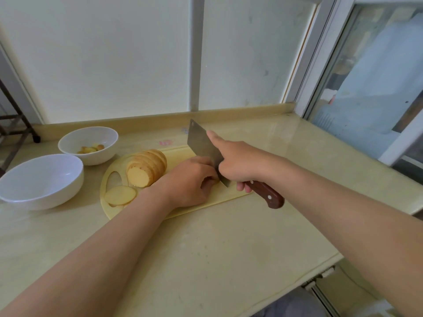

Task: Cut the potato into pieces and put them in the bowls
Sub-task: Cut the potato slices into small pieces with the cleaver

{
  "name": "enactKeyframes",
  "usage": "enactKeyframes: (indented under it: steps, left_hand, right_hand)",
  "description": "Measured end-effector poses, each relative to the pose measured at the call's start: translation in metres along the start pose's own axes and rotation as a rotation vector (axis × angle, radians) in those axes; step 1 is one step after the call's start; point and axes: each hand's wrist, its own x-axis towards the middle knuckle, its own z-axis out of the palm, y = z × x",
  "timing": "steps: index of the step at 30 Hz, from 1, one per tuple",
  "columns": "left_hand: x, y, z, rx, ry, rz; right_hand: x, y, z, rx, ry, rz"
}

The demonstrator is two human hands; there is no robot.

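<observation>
A pale stone counter point(206, 248) carries the cutting board point(177, 156), and everything sits around that board. Just left of the board stands a large white bowl point(52, 197); beyond the board's left end is a smaller white bowl point(100, 154) with a few potato pieces point(91, 148) in it. Over the board's right half the right hand point(238, 161) clasps the brown handle of a cleaver point(201, 143), forefinger stretched along the blade. The left hand point(190, 181) rests on the board's middle with its knuckles against the blade and fingers curled under; I cannot tell whether they hold anything. On the board's left half lies the sliced potato point(146, 168), slices leaning together, and one loose slice point(120, 195) lies flat at the board's near left edge
</observation>
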Motion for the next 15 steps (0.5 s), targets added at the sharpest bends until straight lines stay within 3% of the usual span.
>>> enactKeyframes:
  steps: [15]
  left_hand:
    - [-0.006,-0.004,0.000,0.053,0.070,0.035]
  right_hand:
    - [-0.029,-0.003,-0.011,0.031,0.031,0.006]
